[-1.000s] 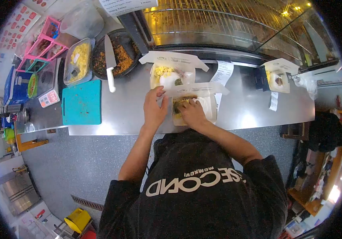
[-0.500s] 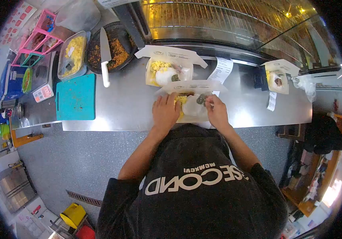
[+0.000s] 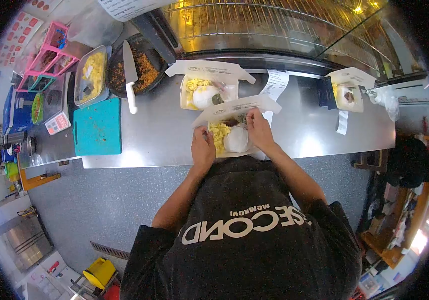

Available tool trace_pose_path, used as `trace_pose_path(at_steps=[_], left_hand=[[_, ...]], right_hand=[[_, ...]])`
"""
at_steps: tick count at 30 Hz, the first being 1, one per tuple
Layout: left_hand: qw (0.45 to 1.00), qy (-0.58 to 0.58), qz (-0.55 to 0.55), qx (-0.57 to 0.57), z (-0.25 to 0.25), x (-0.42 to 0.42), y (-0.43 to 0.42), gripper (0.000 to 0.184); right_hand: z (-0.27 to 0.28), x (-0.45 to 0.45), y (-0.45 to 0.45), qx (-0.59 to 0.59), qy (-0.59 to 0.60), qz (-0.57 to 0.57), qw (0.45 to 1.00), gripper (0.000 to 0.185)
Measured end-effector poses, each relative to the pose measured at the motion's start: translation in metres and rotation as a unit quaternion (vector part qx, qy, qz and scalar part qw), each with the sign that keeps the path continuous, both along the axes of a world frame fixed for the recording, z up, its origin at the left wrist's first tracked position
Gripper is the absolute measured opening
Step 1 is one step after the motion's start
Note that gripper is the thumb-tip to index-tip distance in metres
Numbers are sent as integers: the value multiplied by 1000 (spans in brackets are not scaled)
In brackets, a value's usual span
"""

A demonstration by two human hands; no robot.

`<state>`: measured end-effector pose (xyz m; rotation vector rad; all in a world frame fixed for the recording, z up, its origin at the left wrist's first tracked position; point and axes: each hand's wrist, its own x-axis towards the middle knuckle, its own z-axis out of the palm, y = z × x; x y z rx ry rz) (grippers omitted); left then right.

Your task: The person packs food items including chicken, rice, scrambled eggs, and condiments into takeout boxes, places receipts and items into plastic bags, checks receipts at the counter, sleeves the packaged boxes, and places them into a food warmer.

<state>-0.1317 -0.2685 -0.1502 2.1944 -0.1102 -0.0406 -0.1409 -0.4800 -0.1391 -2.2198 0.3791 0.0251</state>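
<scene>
An open paper takeaway box stands at the counter's near edge with its lid raised at the back. Inside it are a mound of white rice, yellow scrambled egg and some dark food at the back. My left hand is at the box's left side, fingers curled over the wall. My right hand pinches the back right corner by the lid, partly covering a bit of green food. Just behind stands a second open takeaway box with rice, egg and green food.
On the left are a teal cutting board, a knife lying across a dark pan of orange-brown food, and a tub of egg. A receipt lies behind my right hand. A third box stands far right.
My right hand has moved from the green food up to the box's back right corner. My left hand has drawn back to the left wall, and more rice and egg now show.
</scene>
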Motion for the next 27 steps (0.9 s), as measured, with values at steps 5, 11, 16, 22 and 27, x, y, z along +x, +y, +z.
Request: trace_pose_path(at_steps=[5, 11, 16, 22, 27], left_hand=[[999, -33, -14, 15, 17, 5, -3, 24], [968, -249, 20, 35, 34, 15, 0, 28], [959, -279, 19, 41, 70, 31, -4, 38], [986, -62, -92, -128, 64, 43, 14, 30], [924, 299, -83, -224, 88, 90, 17, 46]], right_hand=[[9, 1, 3, -76, -2, 89, 993, 19], [13, -7, -8, -75, -58, 157, 983, 32], [39, 3, 8, -123, -8, 141, 982, 31], [26, 3, 21, -224, -57, 149, 961, 21], [146, 19, 0, -44, -6, 87, 995, 20]])
